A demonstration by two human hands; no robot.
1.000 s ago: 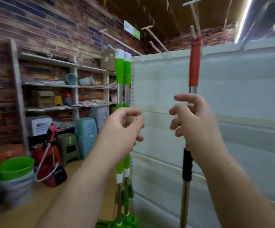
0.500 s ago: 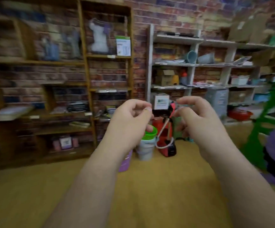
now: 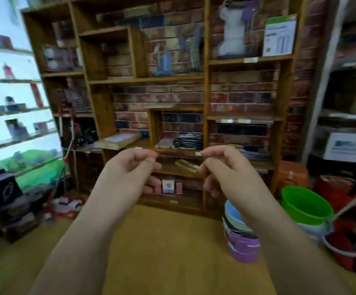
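The left hand [image 3: 128, 170] and right hand [image 3: 226, 170] are hovering raised before the shelf [image 3: 206, 81]. Fingers are curling inward, gripping nothing.

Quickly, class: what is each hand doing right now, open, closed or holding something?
Left hand: closed, fingers curled, nothing visible in it.
Right hand: closed, fingers curled, nothing visible in it.

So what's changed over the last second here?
The view swung left, from the mop poles to the wooden shelf unit. The right hand, then at the red-handled pole, has come away from it. It and the left hand stay raised, fingers curled, holding nothing visible.
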